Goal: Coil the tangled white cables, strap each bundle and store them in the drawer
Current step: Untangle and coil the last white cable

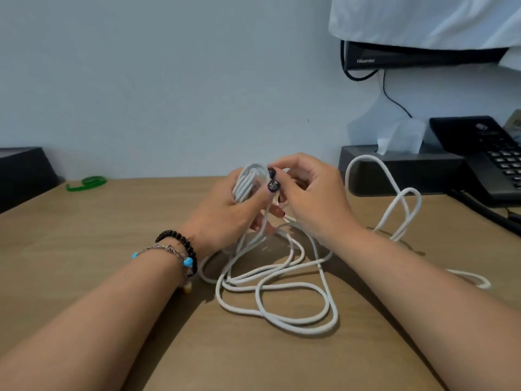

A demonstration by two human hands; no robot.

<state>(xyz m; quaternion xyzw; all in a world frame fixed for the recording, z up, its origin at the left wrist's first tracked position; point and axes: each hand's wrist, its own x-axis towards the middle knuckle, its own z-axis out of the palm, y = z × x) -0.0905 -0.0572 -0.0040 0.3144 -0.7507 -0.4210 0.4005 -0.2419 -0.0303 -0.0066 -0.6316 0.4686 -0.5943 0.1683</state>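
My left hand (225,213) grips a small coil of white cable (247,183), several turns held upright above the wooden desk (84,235). My right hand (313,193) pinches the cable beside the coil, fingertips meeting the left thumb. Below both hands a loose tangle of white cable (282,280) lies in overlapping loops on the desk. More white cable (400,204) arches up to the right and trails away towards the desk's right edge. A green strap (87,183) lies at the back left. No drawer is in view.
A black tissue box (408,170) and a black desk phone (485,156) stand at the back right. A black box (22,173) sits at the far left. A dark screen (423,56) under a white cloth hangs on the wall above.
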